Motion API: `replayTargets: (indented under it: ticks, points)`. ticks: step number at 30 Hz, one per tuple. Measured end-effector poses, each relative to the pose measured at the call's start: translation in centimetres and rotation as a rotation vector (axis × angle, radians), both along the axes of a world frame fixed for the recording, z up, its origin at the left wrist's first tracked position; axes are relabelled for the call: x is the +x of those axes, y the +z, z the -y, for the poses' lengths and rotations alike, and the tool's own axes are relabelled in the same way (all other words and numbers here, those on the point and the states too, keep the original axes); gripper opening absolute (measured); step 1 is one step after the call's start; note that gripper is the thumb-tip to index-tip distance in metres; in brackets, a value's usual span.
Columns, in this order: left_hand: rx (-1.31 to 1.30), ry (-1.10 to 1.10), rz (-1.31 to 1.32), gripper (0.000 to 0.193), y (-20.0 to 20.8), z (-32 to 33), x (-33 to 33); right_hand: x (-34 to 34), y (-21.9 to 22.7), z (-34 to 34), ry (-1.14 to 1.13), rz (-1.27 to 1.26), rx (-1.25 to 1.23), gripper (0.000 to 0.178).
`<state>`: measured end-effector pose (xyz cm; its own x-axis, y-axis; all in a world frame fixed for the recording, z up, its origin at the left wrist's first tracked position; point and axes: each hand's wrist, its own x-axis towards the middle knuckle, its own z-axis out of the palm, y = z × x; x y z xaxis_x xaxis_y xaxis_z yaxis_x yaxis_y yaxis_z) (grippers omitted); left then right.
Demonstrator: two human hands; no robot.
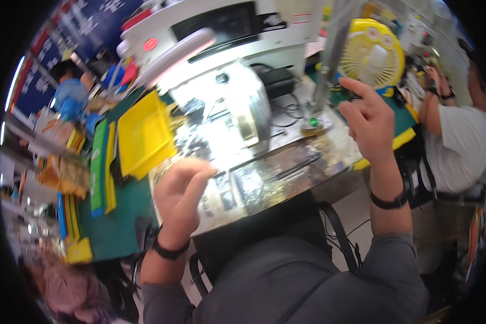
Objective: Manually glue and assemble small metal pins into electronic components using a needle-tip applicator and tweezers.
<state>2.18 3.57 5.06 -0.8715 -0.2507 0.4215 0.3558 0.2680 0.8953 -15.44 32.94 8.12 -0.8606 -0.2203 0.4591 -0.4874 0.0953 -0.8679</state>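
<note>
Bright yellow plastic shapes the shallow rectangular tray (144,132) that lies just beyond the bare left hand (179,198), on the left side of the bench. The left thumb and index finger come close together at their tips, the other fingers curled; a small dark speck (216,171) shows there, but blur hides whether it is gripped or lies behind. The bare right hand (371,121) stands raised near the upright grey metal post (332,54), index finger stretched toward it and thumb apart; nothing shows in that gap, and whether the fingertip touches the post I cannot tell.

For good handling here, I would rest the left wrist at the bench edge, keep the pinch light, and work beneath the long white lamp (181,56). The right fingers are best kept clear of the yellow round fan (370,56) behind them, and off the green button (314,122) at the post's foot unless it is meant to be pressed.

The tray's open side faces up; its long axis runs away from the person, far end slanting left. The post's long axis rises from the bench, its top leaning right in this bent view.
</note>
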Motion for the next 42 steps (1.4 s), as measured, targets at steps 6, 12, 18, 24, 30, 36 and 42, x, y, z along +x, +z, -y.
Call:
replayTargets:
  ticks: [6,12,18,24,30,36,42]
  points:
    - [0.232,-0.114,-0.035,0.003,-0.3,-0.3,-0.5,4.7,0.0,3.5,0.215,-0.562,0.145,0.019]
    - [0.182,-0.133,-0.112,0.007,-0.5,-0.1,-0.4,5.3,0.6,8.4,0.388,-0.784,0.129,0.021]
    - [0.111,-0.096,-0.082,0.008,-0.2,-0.5,-0.3,5.2,0.1,11.8,0.389,-0.894,0.185,0.017]
    - [-0.141,-0.001,-0.188,0.007,-0.4,0.0,0.0,5.2,-0.2,11.9,0.572,-0.698,0.210,0.014]
    - [-0.113,0.092,-0.163,0.012,-0.7,0.4,0.1,5.2,0.2,11.7,0.590,-0.617,0.148,0.018]
    - [-0.112,-0.010,-0.097,0.011,-0.9,0.2,0.0,5.4,0.0,12.3,0.577,-0.634,0.097,0.017]
    - [-0.119,0.034,-0.162,0.010,-1.1,0.1,-0.2,5.5,-0.5,12.7,0.566,-0.597,0.076,0.012]
